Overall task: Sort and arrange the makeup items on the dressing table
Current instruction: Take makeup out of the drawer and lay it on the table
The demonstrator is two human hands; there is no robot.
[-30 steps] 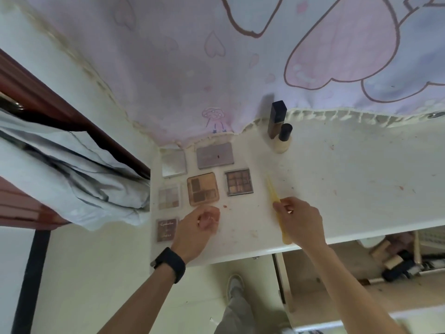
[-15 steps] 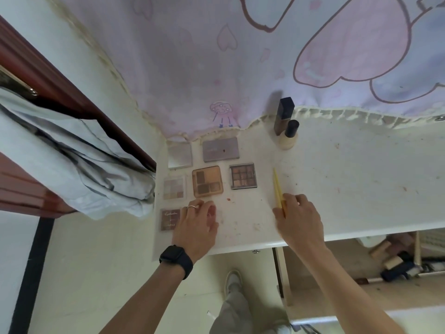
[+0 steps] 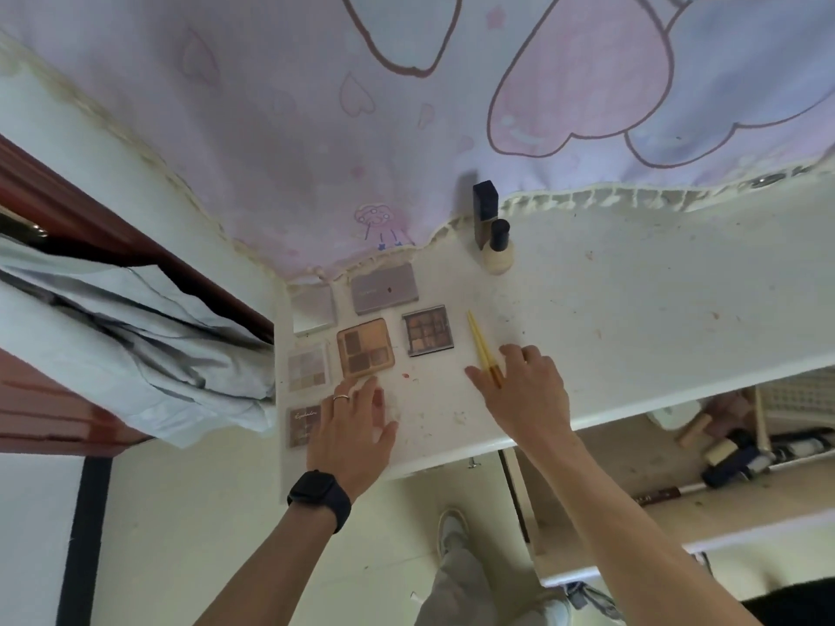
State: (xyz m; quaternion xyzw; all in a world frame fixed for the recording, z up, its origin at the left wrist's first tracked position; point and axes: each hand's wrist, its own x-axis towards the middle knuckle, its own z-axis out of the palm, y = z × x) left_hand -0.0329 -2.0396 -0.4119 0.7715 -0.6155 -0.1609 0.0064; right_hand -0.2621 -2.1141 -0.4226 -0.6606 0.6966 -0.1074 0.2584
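Several eyeshadow palettes lie in a grid on the left of the white dressing table [image 3: 632, 309]: a mauve closed one [image 3: 384, 289], a mirrored compact [image 3: 313, 309], an orange one [image 3: 365, 347], a dark one [image 3: 427, 331], a pale one [image 3: 307, 365] and a brown lettered one [image 3: 302, 426]. My left hand [image 3: 357, 426] lies flat on the table with fingers spread over a small pinkish item, which is mostly hidden. A yellow stick [image 3: 479, 343] lies beside the dark palette. My right hand [image 3: 524, 390] rests on the table, the stick's lower end between its thumb and index finger.
Two foundation bottles stand at the back, one with a dark square cap [image 3: 485, 210] and one round with a black cap [image 3: 498, 250]. A pink heart-print cloth [image 3: 406, 128] hangs behind. An open drawer [image 3: 745, 449] at the lower right holds several tubes and brushes. Grey fabric [image 3: 135, 345] hangs on the left.
My right hand laid the yellow stick down beside the dark palette and relaxed its fingers. My left hand went from holding the pinkish item to lying flat over it.
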